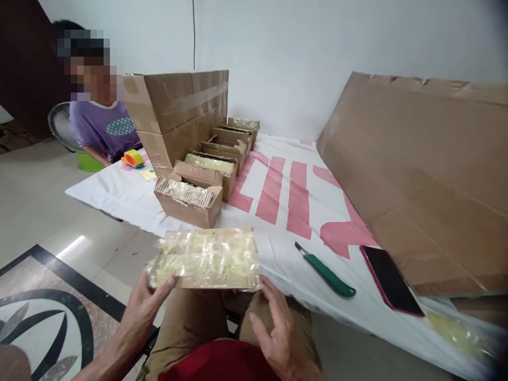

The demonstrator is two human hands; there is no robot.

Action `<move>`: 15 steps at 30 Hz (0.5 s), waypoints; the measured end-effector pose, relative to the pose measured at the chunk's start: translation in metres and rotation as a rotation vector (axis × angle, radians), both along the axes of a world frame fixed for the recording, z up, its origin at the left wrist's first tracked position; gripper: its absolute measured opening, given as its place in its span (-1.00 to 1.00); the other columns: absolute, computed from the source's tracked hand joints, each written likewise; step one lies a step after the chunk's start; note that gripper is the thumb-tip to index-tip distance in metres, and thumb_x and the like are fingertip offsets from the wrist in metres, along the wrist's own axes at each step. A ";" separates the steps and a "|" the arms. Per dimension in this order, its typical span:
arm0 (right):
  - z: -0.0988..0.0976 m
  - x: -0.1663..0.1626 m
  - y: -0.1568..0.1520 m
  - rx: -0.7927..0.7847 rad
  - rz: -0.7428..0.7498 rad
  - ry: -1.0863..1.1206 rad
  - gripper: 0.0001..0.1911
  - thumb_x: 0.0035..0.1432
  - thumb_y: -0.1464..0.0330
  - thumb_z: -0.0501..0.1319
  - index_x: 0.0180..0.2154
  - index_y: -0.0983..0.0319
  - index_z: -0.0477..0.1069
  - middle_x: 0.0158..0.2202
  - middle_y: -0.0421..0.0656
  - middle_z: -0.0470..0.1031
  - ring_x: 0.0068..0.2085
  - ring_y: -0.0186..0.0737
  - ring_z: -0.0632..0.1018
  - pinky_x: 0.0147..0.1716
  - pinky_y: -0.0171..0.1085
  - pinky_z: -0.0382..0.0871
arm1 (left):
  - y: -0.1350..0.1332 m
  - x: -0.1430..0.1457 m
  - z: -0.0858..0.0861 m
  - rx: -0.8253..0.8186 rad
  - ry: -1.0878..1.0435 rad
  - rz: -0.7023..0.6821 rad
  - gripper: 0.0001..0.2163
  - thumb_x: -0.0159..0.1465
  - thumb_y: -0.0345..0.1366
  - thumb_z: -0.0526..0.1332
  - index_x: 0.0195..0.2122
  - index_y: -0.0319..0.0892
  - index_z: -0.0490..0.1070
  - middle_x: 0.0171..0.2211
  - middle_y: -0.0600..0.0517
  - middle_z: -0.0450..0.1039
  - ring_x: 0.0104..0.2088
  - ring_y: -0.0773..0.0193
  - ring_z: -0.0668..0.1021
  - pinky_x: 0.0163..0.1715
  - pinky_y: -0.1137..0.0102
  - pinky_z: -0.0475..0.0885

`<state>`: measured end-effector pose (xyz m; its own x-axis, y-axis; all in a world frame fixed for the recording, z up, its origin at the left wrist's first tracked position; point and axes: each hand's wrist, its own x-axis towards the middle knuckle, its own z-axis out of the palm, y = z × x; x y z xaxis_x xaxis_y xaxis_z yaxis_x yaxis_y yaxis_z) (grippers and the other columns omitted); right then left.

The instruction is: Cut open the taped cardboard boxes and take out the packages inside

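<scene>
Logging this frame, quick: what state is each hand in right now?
Left hand: closed on the left end of the plastic-wrapped packet.
Right hand: open, thumb spread, at the packet's right end.

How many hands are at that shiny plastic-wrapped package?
2: the left hand at the near left corner of the plastic-wrapped package, the right hand at its near right corner.

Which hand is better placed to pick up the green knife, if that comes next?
Probably the right hand: the green knife lies on that side, nearer to it. The left hand is farther away, its thumb on the plastic-wrapped packet.
</scene>
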<state>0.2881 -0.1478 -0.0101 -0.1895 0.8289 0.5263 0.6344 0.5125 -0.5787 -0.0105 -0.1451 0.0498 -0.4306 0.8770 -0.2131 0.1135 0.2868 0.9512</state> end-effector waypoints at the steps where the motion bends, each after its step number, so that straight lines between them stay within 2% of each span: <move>1: -0.002 0.013 0.000 0.003 -0.048 0.003 -0.39 0.31 0.39 0.16 0.36 0.14 0.19 0.25 0.05 0.46 0.23 0.07 0.53 0.11 0.02 0.55 | 0.014 0.018 0.003 0.033 -0.017 -0.017 -0.40 0.01 0.12 0.44 0.06 0.00 0.53 0.03 -0.11 0.63 0.04 -0.24 0.62 -0.05 0.02 0.57; 3: -0.006 0.034 0.004 -0.005 -0.137 0.024 -0.46 0.34 0.36 0.16 0.32 0.16 0.23 0.24 0.06 0.46 0.22 0.07 0.53 0.11 0.01 0.54 | 0.043 0.052 0.009 0.120 -0.043 -0.085 -0.42 0.03 0.14 0.43 0.01 -0.06 0.52 0.01 -0.13 0.62 0.03 -0.18 0.62 -0.07 0.10 0.55; 5: -0.009 0.050 0.016 -0.017 -0.229 0.074 -0.51 0.34 0.32 0.17 0.27 0.18 0.29 0.21 0.07 0.48 0.18 0.06 0.55 0.08 0.00 0.55 | 0.074 0.080 0.012 0.238 -0.092 -0.171 -0.43 0.10 0.11 0.42 0.05 -0.10 0.49 0.03 -0.12 0.60 0.06 -0.10 0.60 -0.02 0.17 0.52; 8: -0.012 0.066 0.043 -0.051 -0.343 0.172 -0.56 0.32 0.24 0.17 0.19 0.20 0.35 0.17 0.09 0.50 0.08 0.03 0.60 0.00 -0.03 0.57 | 0.117 0.111 0.006 0.342 -0.160 -0.257 -0.45 0.16 0.08 0.40 0.08 -0.12 0.46 0.02 -0.11 0.59 0.01 -0.02 0.60 -0.02 0.22 0.48; 12: -0.025 0.078 0.081 -0.194 -0.353 0.241 -0.53 0.26 0.16 0.17 0.14 0.22 0.38 0.13 0.10 0.53 0.05 0.05 0.60 -0.07 -0.02 0.57 | 0.155 0.131 -0.012 0.334 -0.117 -0.208 -0.47 0.09 0.10 0.43 -0.05 -0.15 0.51 -0.13 -0.08 0.60 -0.12 0.03 0.59 -0.09 0.24 0.45; 15: -0.039 0.080 0.094 -0.268 -0.324 0.269 -0.47 0.24 0.14 0.18 0.18 0.21 0.35 0.11 0.08 0.55 0.09 0.05 0.58 -0.02 -0.01 0.54 | 0.165 0.133 -0.021 0.300 -0.076 -0.166 -0.50 0.06 0.11 0.42 -0.11 -0.15 0.53 -0.20 -0.07 0.59 -0.16 0.05 0.57 -0.11 0.24 0.43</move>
<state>0.3685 -0.0535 -0.0487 0.2138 0.9354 0.2817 0.5464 0.1245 -0.8282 0.1222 0.0200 0.0288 -0.2696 0.9622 0.0389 0.0608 -0.0233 0.9979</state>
